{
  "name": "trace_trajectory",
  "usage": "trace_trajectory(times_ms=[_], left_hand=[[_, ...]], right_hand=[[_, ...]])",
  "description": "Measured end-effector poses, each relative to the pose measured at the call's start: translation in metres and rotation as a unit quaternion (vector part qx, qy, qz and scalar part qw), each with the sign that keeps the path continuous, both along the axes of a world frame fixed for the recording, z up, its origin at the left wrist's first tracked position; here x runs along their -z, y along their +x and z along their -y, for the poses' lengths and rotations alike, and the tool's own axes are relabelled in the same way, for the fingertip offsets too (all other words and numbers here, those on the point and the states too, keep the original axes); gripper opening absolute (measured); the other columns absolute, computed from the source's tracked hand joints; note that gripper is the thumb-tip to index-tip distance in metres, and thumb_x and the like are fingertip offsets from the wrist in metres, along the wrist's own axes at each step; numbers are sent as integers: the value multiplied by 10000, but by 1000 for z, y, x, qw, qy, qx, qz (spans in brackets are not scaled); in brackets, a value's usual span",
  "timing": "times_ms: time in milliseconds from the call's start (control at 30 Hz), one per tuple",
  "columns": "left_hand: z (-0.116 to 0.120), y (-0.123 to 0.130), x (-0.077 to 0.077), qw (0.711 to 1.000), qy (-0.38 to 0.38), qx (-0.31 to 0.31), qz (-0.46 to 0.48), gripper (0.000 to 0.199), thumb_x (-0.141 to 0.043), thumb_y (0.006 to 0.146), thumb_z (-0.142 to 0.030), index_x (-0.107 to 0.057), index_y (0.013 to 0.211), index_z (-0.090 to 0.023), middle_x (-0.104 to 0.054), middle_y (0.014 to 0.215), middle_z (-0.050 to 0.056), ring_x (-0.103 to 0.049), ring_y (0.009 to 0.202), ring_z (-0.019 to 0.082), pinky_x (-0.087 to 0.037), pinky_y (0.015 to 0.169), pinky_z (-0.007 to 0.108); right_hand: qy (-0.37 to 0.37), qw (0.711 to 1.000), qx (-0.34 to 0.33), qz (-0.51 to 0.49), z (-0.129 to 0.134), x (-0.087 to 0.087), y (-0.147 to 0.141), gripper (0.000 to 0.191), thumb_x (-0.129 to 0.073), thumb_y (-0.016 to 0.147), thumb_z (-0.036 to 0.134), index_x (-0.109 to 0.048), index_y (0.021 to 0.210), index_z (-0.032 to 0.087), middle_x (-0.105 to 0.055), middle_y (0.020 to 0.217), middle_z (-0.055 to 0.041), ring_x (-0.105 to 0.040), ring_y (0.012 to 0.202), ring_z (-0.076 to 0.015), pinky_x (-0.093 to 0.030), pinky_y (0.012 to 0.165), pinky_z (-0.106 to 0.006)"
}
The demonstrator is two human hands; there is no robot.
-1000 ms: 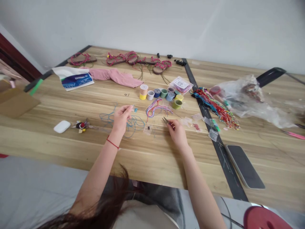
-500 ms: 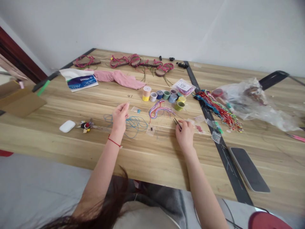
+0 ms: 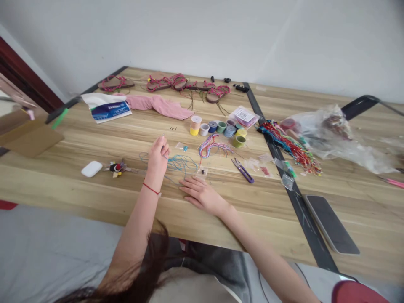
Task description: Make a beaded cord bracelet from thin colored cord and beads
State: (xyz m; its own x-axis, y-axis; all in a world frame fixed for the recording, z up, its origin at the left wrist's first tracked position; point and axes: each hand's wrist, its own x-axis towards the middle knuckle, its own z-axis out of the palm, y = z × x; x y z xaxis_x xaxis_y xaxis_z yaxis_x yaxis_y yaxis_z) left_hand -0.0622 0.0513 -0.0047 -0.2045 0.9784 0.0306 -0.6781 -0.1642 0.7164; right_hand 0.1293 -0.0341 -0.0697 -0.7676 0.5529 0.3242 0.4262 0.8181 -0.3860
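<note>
My left hand point(image 3: 158, 158) is raised over the table, thumb and fingers pinched together at a tiny pale tip. What that tip belongs to is too small to name. Beside it a loose tangle of thin blue cord point(image 3: 181, 162) lies on the wood. My right hand point(image 3: 202, 193) rests palm down, fingers stretched out, just below a small clear bag point(image 3: 202, 172) with dark beads. To its right lie purple-handled thread snips point(image 3: 243, 170), apart from the hand. A little bag with blue beads point(image 3: 185, 148) sits beyond the cord.
Several thread spools point(image 3: 221, 127) stand behind a bundle of striped cords point(image 3: 210, 145). Rightward are a heap of colourful braided cords point(image 3: 293, 147), crumpled plastic point(image 3: 328, 134) and a phone point(image 3: 331, 223). Keys point(image 3: 116, 168) and a white case point(image 3: 91, 168) lie left; sandals point(image 3: 159, 83) line the back.
My right hand has let go of the thread snips, leaving them on the table, and moved left to lie flat near the bead bag. My left hand's fingers have curled in more.
</note>
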Motion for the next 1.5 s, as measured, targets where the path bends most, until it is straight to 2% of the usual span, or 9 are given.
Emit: trace_trajectory(times_ms=[133, 300, 433, 533, 667, 800, 1100, 1333, 1500], left_hand=[[3, 9, 0, 992, -23, 108, 66, 327, -699, 797, -185, -413, 640, -156, -366, 581, -91, -270, 427, -1, -297, 451, 144], [18, 46, 13, 974, -62, 217, 31, 323, -770, 713, -210, -462, 638, -145, -395, 566, -85, -348, 466, 7, -316, 471, 145], [31, 65, 24, 960, -80, 267, -34, 312, -815, 655, -305, -556, 713, -141, -455, 562, -65, -416, 485, 34, -285, 444, 165], [34, 70, 27, 960, -75, 266, -39, 332, -831, 630, -329, -583, 729, -132, -460, 549, -66, -411, 478, 26, -290, 453, 160], [33, 71, 28, 966, -73, 245, -29, 379, -872, 546, -324, -609, 723, -117, -488, 544, -62, -418, 478, 20, -324, 483, 162], [33, 70, 28, 965, -67, 251, -34, 329, -847, 590, -318, -619, 725, -123, -505, 565, -52, -439, 503, 33, -335, 510, 180], [37, 70, 25, 965, -68, 246, -65, 249, -801, 657, -315, -659, 742, -128, -599, 678, -15, -490, 572, 56, -370, 580, 221], [41, 74, 20, 970, -47, 200, -129, 307, -840, 598, -348, -676, 757, -142, -668, 682, 2, -526, 567, 71, -400, 590, 232], [45, 76, 15, 968, -26, 198, -154, 303, -829, 614, -352, -665, 763, -147, -666, 682, 3, -526, 575, 75, -399, 588, 228]], right_hand=[[-17, 995, 66, -77, -4, -8, 6, 195, -482, 949, 231, -623, 1081, 206, -717, 1089, -98, -633, 1092, -221, -469, 1012, -438], [-172, 945, 138, -241, -7, -17, 0, 115, -565, 892, 260, -479, 958, 221, -629, 1195, -127, -600, 1123, -210, -491, 970, -421], [-310, 897, 109, -296, -9, -16, -4, 161, -629, 840, 315, -509, 852, 208, -643, 918, -55, -644, 864, -164, -539, 847, -355], [-427, 841, 72, -326, -8, -20, 3, 176, -620, 855, 353, -625, 898, 182, -681, 829, -45, -660, 734, -145, -554, 749, -320], [-498, 807, 4, -319, -3, -33, 18, 222, -601, 884, 340, -729, 960, 176, -748, 899, -75, -701, 829, -172, -550, 815, -338], [-519, 762, 36, -385, -2, -35, 26, 194, -747, 770, 301, -745, 944, 214, -771, 900, -49, -716, 842, -173, -550, 830, -336], [-472, 680, 197, -525, -9, -20, 39, 255, -830, 638, 447, -760, 760, 234, -658, 600, 19, -541, 533, -97, -442, 566, -252], [-399, 647, 238, -604, -14, -17, 38, 231, -885, 536, 398, -740, 647, 257, -694, 861, 8, -486, 540, -64, -401, 533, -250], [-385, 641, 266, -608, -14, -18, 39, 287, -887, 501, 404, -745, 705, 260, -675, 708, 16, -486, 509, -82, -424, 525, -262]])
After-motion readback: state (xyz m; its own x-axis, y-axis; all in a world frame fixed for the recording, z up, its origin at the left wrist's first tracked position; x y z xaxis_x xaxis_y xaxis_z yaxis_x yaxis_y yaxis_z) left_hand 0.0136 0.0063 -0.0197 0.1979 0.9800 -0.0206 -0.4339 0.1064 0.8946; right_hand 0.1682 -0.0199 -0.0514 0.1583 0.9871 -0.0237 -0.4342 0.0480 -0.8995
